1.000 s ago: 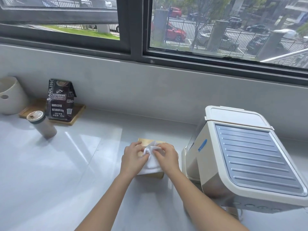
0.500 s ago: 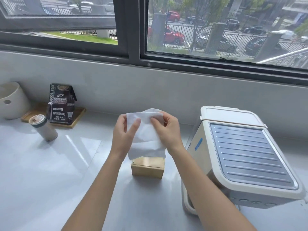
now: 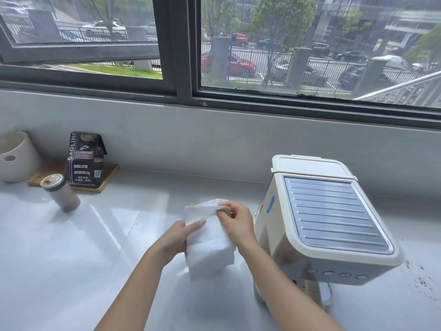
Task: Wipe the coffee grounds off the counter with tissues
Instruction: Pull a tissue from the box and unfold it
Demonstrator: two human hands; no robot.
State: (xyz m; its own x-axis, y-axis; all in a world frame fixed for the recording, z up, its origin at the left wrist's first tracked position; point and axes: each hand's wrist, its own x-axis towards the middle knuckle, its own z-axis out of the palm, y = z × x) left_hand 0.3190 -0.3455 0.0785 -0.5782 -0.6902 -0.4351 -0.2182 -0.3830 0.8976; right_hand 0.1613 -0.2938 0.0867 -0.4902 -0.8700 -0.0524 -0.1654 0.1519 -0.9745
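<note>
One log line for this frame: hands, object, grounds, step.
hands: left and right both grip white tissue | dark coffee grounds on white counter, right of machine | wiping not begun

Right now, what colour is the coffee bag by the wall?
Black with white lettering, on the coffee bag, clearest in the head view.

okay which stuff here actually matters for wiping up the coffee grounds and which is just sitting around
Matters: tissue, left hand, right hand, coffee grounds, counter.

Sitting around: coffee machine, coffee bag, small jar, wooden tray, white pot.
</note>
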